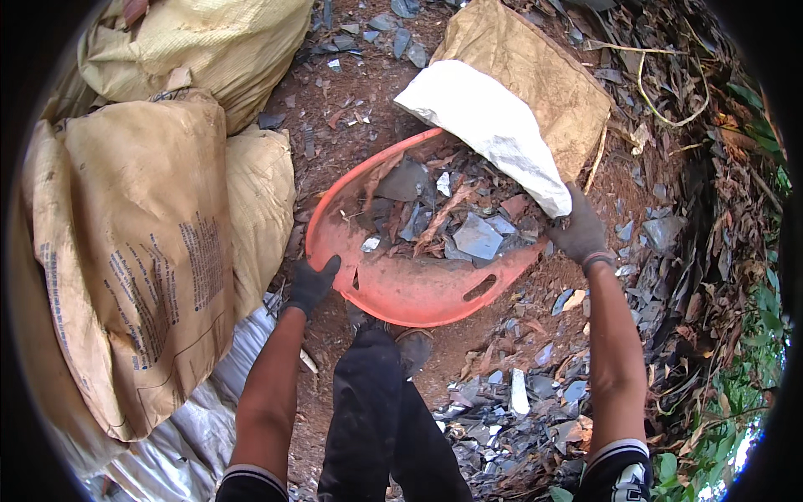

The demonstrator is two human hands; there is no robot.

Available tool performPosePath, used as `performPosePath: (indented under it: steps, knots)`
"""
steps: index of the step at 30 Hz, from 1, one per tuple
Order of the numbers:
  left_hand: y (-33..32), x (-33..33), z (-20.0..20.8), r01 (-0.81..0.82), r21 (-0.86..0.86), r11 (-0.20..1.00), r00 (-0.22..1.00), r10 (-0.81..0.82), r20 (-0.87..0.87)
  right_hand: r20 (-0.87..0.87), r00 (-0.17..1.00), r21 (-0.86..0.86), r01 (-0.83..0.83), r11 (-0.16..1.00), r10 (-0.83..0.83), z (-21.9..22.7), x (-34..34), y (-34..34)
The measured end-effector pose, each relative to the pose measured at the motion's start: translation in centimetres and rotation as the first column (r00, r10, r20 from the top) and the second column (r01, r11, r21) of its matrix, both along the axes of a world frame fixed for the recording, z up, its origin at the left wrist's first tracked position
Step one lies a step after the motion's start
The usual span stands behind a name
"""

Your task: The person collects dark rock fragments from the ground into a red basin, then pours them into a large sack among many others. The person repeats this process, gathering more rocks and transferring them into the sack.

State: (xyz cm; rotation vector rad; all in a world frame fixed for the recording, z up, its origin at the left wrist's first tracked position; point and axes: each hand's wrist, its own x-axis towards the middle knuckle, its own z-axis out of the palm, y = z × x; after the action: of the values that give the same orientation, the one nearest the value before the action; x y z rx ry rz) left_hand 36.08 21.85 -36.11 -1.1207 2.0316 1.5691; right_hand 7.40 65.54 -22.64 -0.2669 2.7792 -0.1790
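Note:
A shallow orange-red plastic basin (401,289) with a slotted handle hole and a split in its near wall lies tilted in front of me. Flat grey shards (478,238) and dry brown leaves fill its far part. My left hand (313,285), in a dark glove, is closed on the basin's left rim, thumb on top. The white mouth of a brown sack (527,71) covers the basin's far right edge. My right hand (575,230), also gloved, is closed on the corner of that mouth beside the basin's right rim; its fingertips are partly hidden.
Bulky tan sacks (138,251) stand at the left, with a yellowish sack (201,50) behind them. Silvery sheeting (180,443) lies below. Loose shards (493,418) are scattered over reddish soil. Leaf litter and green plants (757,326) border the right.

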Motion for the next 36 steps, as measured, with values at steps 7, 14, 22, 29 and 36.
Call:
performPosePath:
  steps: [7, 14, 22, 29, 36]
  knots:
    - [0.0, 0.0, 0.2, -0.096, 0.127, 0.987, 0.995, 0.093, 0.028, 0.071, 0.977, 0.045, 0.201, 0.979, -0.203, -3.1, 2.8, 3.2]
    - [0.0, -0.6, 0.5, -0.084, 0.153, 0.985, 0.99, 0.065, 0.128, 0.16, 0.947, -0.023, 0.284, 0.959, -0.277, -4.0, 13.0, 5.9]
    - [1.7, -0.9, 4.5, -0.063, -0.027, 0.998, 0.997, 0.064, 0.033, 0.291, 0.842, -0.016, 0.48, 0.877, -0.455, -1.1, 15.1, -0.6]
    - [7.8, -9.9, 14.7, 0.172, -0.778, 0.604, 0.807, -0.54, -0.24, -0.362, 0.476, -0.125, 0.828, 0.547, -0.802, -4.3, 18.1, -4.0]
    - [15.2, -37.8, 8.9, 0.258, -0.943, 0.211, 0.348, -0.931, -0.113, 0.295, 0.119, -0.596, 0.798, -0.086, -0.948, -7.7, 21.0, -10.0]
